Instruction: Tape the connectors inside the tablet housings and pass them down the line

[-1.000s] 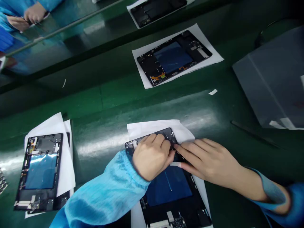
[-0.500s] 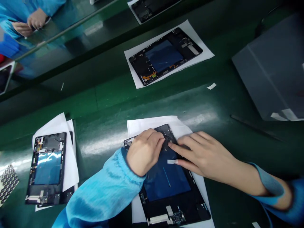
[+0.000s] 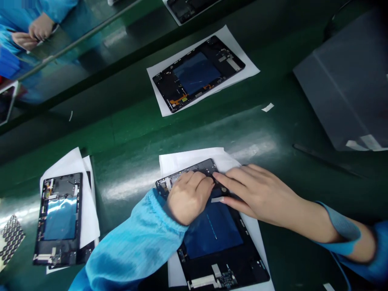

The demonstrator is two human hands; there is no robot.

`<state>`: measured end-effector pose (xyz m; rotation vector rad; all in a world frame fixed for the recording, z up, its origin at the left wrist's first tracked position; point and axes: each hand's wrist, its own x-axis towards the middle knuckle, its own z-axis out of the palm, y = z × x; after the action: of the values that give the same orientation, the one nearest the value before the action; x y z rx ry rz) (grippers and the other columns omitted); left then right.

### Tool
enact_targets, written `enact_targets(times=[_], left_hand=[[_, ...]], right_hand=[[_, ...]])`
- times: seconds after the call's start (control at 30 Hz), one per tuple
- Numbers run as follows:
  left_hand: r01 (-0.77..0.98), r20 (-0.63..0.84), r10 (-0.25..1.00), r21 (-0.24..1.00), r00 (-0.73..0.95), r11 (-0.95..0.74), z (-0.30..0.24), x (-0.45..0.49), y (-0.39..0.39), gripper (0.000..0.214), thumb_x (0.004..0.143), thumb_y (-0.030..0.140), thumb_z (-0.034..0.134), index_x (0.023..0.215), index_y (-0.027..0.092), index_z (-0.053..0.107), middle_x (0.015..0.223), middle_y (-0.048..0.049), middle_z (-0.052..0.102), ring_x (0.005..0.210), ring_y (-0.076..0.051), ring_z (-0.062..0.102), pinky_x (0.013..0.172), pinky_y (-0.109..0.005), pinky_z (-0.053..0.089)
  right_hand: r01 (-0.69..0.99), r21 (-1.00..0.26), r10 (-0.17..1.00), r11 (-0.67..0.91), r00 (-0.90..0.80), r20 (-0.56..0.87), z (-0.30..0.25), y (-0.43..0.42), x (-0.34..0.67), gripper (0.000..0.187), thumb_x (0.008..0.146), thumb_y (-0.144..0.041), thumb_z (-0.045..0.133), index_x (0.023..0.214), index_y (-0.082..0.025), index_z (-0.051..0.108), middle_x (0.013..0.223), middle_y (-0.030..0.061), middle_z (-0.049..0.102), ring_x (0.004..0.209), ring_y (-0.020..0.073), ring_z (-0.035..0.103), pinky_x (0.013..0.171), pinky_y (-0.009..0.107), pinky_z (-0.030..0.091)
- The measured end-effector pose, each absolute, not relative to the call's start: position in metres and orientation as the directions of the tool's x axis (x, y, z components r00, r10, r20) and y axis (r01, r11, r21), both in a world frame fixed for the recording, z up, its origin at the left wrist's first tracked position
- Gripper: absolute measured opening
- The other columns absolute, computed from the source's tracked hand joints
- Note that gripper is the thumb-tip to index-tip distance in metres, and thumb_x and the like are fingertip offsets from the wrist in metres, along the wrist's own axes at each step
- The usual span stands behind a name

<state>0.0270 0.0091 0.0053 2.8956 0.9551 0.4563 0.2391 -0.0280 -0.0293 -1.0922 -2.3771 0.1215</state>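
While my left hand (image 3: 189,197) curls over the upper part of the open tablet (image 3: 214,232) — whether it grips anything, I cannot tell — my right hand (image 3: 259,192) holds thumb and forefinger apart, a white strip (image 3: 216,199) at the thumb tip. The tablet lies on white paper (image 3: 194,155).

Black tablet (image 3: 220,258), blue panel (image 3: 214,230), green table (image 3: 130,137), seemingly dotted sheet (image 3: 12,240)
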Motion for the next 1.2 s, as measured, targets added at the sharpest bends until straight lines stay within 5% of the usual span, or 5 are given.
enact_targets(times=[0.4, 0.77, 0.9, 1.03, 1.2], left_hand=[[0.584, 0.236, 0.606, 0.162, 0.76, -0.795, 0.012, 0.025, 0.01, 0.016, 0.096, 0.013, 0.051, 0.09, 0.012, 0.066, 0.081, -0.0063, 0.068, 0.075, -0.016, 0.065, 0.073, -0.03, 0.057], [0.472, 0.275, 0.429, -0.11, 0.86, -0.875, 0.02, 0.021, -0.007, 0.024, 0.094, 0.009, 0.048, 0.105, 0.002, 0.068, 0.107, -0.0138, 0.073, 0.102, -0.025, 0.068, 0.094, -0.037, 0.055], [0.484, 0.296, 0.44, -0.089, 0.848, -0.871, 0.012, 0.019, -0.009, 0.022, 0.094, 0.01, 0.05, 0.104, 0.004, 0.069, 0.109, -0.0145, 0.072, 0.105, -0.024, 0.067, 0.094, -0.036, 0.054], [0.489, 0.313, 0.449, -0.06, 0.837, -0.87, 0.009, 0.02, -0.008, 0.023, 0.094, 0.01, 0.049, 0.104, 0.004, 0.07, 0.108, -0.0136, 0.072, 0.105, -0.023, 0.067, 0.095, -0.035, 0.054], [0.518, 0.355, 0.475, -0.031, 0.805, -0.855, 0.01, 0.021, -0.008, 0.03, 0.096, 0.009, 0.043, 0.102, 0.007, 0.072, 0.107, -0.0097, 0.074, 0.103, -0.022, 0.068, 0.093, -0.033, 0.055]], right_hand=[[0.671, -0.291, 0.723, 0.682, -0.558, 0.407, -0.024, -0.024, 0.237, 0.037, 0.098, -0.04, 0.048, 0.118, -0.011, 0.06, 0.09, 0.0054, 0.058, 0.08, 0.0179, 0.053, 0.072, 0.033, 0.037], [0.655, -0.229, 0.664, 0.72, -0.553, 0.503, -0.014, -0.021, 0.239, 0.026, 0.1, -0.028, 0.044, 0.112, -0.012, 0.061, 0.087, 0.0042, 0.064, 0.078, 0.0161, 0.059, 0.071, 0.032, 0.044], [0.716, -0.23, 0.675, 0.659, -0.427, 0.602, -0.014, -0.022, 0.24, 0.022, 0.09, -0.013, 0.059, 0.112, -0.013, 0.062, 0.09, 0.003, 0.067, 0.076, 0.0109, 0.061, 0.071, 0.026, 0.048], [0.73, -0.078, 0.647, 0.679, -0.544, 0.534, -0.022, -0.025, 0.231, 0.03, 0.085, -0.009, 0.065, 0.114, -0.01, 0.062, 0.089, 0.0038, 0.067, 0.073, 0.0131, 0.061, 0.066, 0.029, 0.048], [0.724, -0.048, 0.642, 0.688, -0.577, 0.504, -0.021, -0.023, 0.221, 0.021, 0.087, -0.006, 0.06, 0.107, -0.008, 0.063, 0.079, 0.0027, 0.063, 0.068, 0.0143, 0.056, 0.064, 0.03, 0.045]])
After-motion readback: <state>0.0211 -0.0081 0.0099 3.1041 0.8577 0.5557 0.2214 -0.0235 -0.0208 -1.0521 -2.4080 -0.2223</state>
